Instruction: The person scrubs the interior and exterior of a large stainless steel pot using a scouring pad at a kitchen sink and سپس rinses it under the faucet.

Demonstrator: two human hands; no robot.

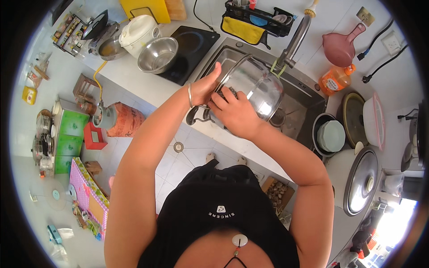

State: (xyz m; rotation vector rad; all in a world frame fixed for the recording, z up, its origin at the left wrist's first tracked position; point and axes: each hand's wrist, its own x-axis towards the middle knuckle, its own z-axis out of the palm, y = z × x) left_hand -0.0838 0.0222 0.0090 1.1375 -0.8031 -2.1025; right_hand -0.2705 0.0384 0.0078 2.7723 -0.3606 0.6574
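Observation:
A large stainless steel pot (263,87) is tipped on its side over the near part of the metal sink (292,129). My left hand (205,91) grips the pot near its rim, thumb raised, the other fingers mostly hidden. A dark handle (192,117) sticks out beside my left wrist. With bent fingers, my right hand (237,111) presses a grey steel wool scrubber (230,92) against the pot's side. Much of the scrubber is covered by the fingers. Above the pot hangs the faucet (290,44), with a green band around its lower end.
Left of the sink are a black cooktop (190,51), a steel bowl (157,56) and a white rice cooker (139,33). On the right stand an orange soap bottle (334,81), stacked bowls (330,135) and a big lidded pot (357,181). A yellow cloth (242,30) hangs behind.

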